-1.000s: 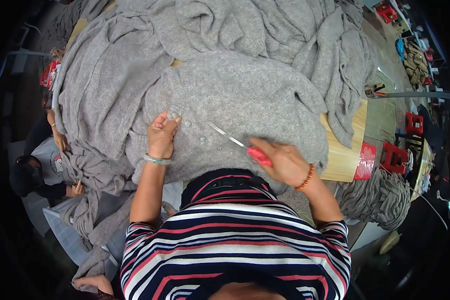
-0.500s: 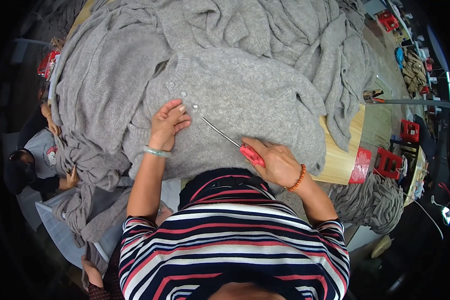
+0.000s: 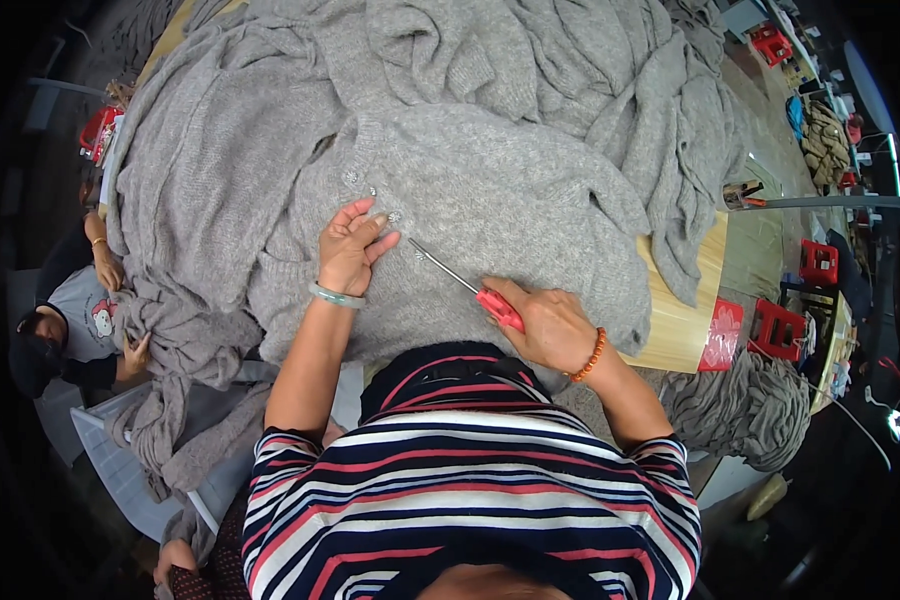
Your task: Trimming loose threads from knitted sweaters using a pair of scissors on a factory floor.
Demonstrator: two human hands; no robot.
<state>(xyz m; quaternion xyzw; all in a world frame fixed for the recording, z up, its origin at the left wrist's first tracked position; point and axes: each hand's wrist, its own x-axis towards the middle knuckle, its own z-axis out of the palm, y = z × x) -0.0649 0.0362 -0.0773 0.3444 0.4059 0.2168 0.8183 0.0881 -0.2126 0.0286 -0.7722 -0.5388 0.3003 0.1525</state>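
Note:
A grey knitted sweater (image 3: 490, 190) lies spread in front of me, with several shiny silvery buttons in a row on its left part. My left hand (image 3: 355, 245) is over that row, thumb and index finger drawn together beside one button (image 3: 394, 217). Whatever lies between those fingertips, if anything, is too small to make out. Closed around the red handle of a screwdriver-like tool (image 3: 500, 308) is my right hand (image 3: 555, 325). Its long thin metal shaft points up and left, the tip close to the buttons and a little right of my left fingers.
More grey knitwear (image 3: 450, 50) is heaped behind and left of the sweater. A wooden tabletop (image 3: 685, 300) shows at right, with red stools (image 3: 776, 328) beyond. At left, a person (image 3: 80, 310) handles grey knitwear near a pale plastic bin (image 3: 135, 475); another person's hand (image 3: 177, 560) shows below.
My left hand has shifted slightly right along the row of buttons. The tool in my right hand has moved only slightly.

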